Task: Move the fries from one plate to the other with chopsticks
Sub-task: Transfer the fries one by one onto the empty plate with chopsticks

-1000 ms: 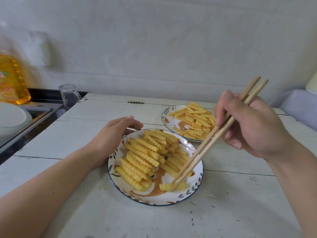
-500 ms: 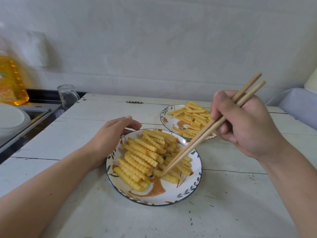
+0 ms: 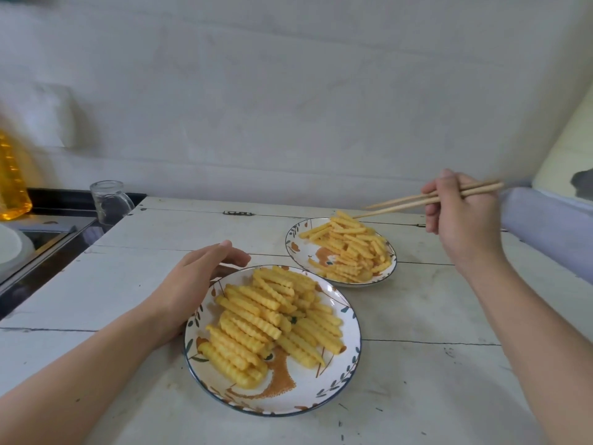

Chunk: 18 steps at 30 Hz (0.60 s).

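- The near plate (image 3: 324,391), at the desk's front edge, holds most of the fries (image 3: 272,319); lots left to move.
- The far plate (image 3: 300,248) has a smaller pile.
- The right hand (image 3: 462,216) pinches the chopsticks (image 3: 417,202), tips over the far pile.
- The left hand (image 3: 195,284) rests loosely spread against the near plate.

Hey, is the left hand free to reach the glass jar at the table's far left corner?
Probably yes. The left hand rests against the near plate holding nothing, and only bare table lies between it and the glass jar.

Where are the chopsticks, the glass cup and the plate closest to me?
chopsticks (image 3: 414,201), head view, middle of the sticks.
glass cup (image 3: 107,200), head view, its clear side.
near plate (image 3: 308,390), head view, bare front part.
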### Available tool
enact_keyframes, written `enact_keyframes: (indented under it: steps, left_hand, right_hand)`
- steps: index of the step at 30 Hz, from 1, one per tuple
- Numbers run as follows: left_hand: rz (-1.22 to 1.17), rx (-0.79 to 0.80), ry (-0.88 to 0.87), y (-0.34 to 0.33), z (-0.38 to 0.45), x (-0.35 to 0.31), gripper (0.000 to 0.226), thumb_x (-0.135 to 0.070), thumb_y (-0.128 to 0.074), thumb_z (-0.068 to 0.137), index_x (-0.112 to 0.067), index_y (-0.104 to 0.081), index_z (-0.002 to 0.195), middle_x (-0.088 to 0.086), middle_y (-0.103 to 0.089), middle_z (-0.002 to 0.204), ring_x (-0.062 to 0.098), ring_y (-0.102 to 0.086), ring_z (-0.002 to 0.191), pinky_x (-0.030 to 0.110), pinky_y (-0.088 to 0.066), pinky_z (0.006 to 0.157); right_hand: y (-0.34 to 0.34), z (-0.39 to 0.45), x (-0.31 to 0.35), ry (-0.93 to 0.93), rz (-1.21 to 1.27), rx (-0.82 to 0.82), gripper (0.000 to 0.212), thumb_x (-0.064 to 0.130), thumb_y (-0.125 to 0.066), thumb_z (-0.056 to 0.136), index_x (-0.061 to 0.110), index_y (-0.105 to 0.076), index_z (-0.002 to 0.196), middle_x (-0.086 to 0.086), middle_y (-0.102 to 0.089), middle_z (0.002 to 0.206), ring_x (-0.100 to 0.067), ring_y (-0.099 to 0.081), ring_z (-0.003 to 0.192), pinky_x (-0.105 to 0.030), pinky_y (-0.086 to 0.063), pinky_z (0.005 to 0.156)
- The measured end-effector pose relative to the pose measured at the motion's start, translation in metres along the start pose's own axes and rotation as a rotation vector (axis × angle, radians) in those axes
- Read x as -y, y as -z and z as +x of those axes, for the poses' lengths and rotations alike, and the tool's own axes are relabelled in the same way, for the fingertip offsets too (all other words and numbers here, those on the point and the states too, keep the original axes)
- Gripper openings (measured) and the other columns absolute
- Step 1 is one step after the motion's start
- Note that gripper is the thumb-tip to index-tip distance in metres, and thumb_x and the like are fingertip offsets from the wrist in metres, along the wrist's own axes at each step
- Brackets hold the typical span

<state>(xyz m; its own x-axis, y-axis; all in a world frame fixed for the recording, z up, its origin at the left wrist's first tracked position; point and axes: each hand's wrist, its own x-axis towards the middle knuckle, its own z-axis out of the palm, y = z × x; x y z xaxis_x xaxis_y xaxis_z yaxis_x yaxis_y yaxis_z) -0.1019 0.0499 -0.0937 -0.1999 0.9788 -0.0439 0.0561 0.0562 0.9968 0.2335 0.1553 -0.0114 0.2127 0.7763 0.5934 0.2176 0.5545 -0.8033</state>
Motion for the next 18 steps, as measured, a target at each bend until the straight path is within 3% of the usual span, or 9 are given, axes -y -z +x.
enact_keyframes:
  steps: [11,18]
  left_hand:
    - [-0.021,-0.006,-0.001,-0.001,0.001,0.0,0.046,-0.046,-0.047,0.11,-0.018,-0.082,0.101,0.012,-0.081,0.109,0.032,-0.078,0.103,0.049,-0.058,0.095]
    - [0.0,-0.002,-0.004,0.0,0.001,0.001,0.046,-0.048,-0.046,0.11,-0.023,-0.083,0.097,0.011,-0.081,0.108,0.031,-0.078,0.103,0.051,-0.058,0.096]
  right_hand:
    - [-0.02,0.026,-0.041,-0.181,0.012,-0.056,0.043,0.037,-0.046,0.105,0.012,-0.064,0.075,-0.007,-0.054,0.057,-0.015,-0.048,0.037,-0.025,-0.04,0.042]
    - [-0.018,0.021,-0.04,-0.176,0.034,-0.133,0.053,0.044,-0.036,0.107,0.012,-0.061,0.073,-0.007,-0.051,0.053,-0.016,-0.048,0.037,-0.027,-0.041,0.045]
